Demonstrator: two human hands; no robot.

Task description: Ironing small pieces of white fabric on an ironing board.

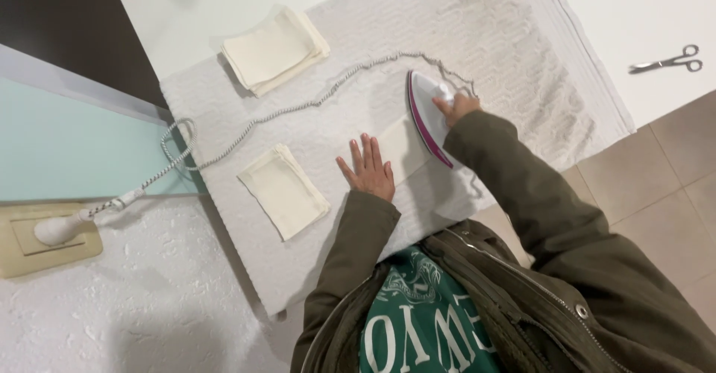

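Now right hand point(456, 107) gripping iron point(426, 112), left hand point(367, 170) flat on cloth point(399, 153)

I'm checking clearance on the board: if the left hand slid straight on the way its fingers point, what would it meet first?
The left hand lies flat, fingers pointing up the towel-covered board. First in line is probably the braided cord; the iron sits to the side.

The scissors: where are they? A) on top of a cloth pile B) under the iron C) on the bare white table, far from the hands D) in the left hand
C: the scissors lie alone on the bare white table, while the right hand grips the iron and the left hand presses flat on the cloth strip.
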